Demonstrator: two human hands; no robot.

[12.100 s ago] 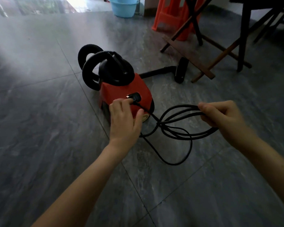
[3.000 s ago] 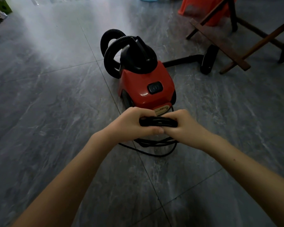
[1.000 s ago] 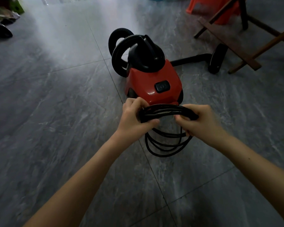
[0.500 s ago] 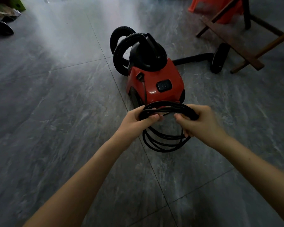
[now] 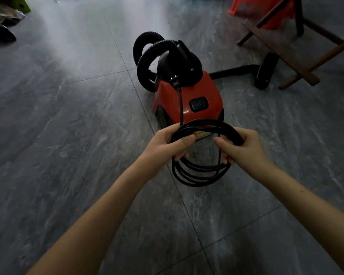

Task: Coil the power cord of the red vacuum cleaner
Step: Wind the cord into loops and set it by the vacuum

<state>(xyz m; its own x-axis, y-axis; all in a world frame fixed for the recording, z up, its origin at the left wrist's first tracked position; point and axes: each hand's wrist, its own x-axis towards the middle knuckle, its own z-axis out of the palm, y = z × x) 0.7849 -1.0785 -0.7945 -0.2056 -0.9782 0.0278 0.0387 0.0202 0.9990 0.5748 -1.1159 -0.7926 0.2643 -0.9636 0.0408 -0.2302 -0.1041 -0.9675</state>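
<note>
A floor of large grey marbled stone tiles (image 5: 68, 135) with thin grout lines fills the view, brighter toward the far left where light falls on it. On it stands a small red canister vacuum cleaner (image 5: 187, 100) with a black domed top, a black rocker switch (image 5: 199, 104) on its sloping red face and a ribbed black hose (image 5: 147, 56) looped in an arch at its far side. A black rigid wand (image 5: 234, 70) runs from behind the body to the right and ends in a dark floor nozzle (image 5: 266, 70) lying on the tiles. Beyond that, at the upper right, are the crossed dark wooden legs of a folding piece of furniture (image 5: 282, 46) and, behind them, an orange plastic object (image 5: 262, 8) that is cut off by the frame. At the upper left edge lie some dark and green items, too dim to tell apart. Just in front of the vacuum, two bare forearms reach in from the bottom of the view. The black power cord (image 5: 199, 171) is gathered into a round coil of several loops held upright between the hands. The left hand (image 5: 167, 143) is clenched around the left side of the coil with its thumb pressed over the strands; the right hand (image 5: 240, 147) grasps the right side, fingers wrapped around the bundle. The lower loops hang free below both hands. A single strand rises from the left hand's grip up over the red body to the black plug (image 5: 175, 81), which rests against the base of the dome.
</note>
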